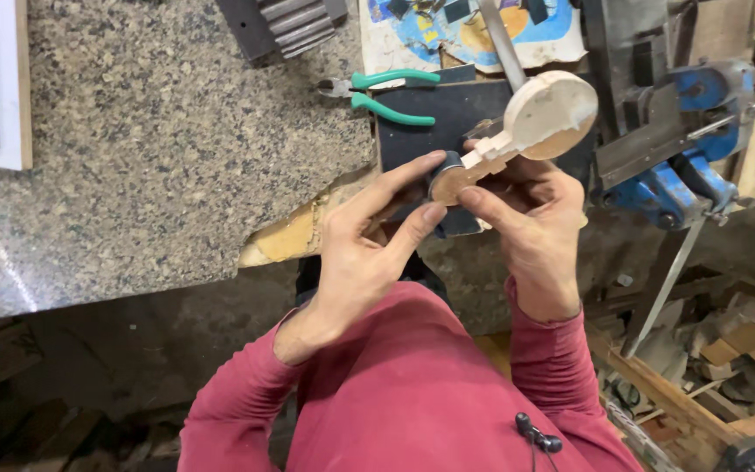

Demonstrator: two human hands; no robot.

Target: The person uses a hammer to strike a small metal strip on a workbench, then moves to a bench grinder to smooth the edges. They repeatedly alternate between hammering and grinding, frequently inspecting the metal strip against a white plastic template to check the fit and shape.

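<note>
A small pale wooden piece (545,115) shaped like a miniature stringed instrument, with a rounded body and a thin neck, is gripped by my right hand (530,218) from below. My left hand (369,240) pinches a small round dark-rimmed disc (450,179) between thumb and forefinger, pressed against the neck end of the wooden piece. Both hands hover at the broken edge of a granite worktop (150,175), over a dark mat (447,114).
Green-handled pliers (386,92) lie on the worktop beyond the hands. A blue bench vise (683,149) stands to the right. A grooved grey metal block (286,26) lies at the back. Wood scraps (736,345) fill a crate on the lower right.
</note>
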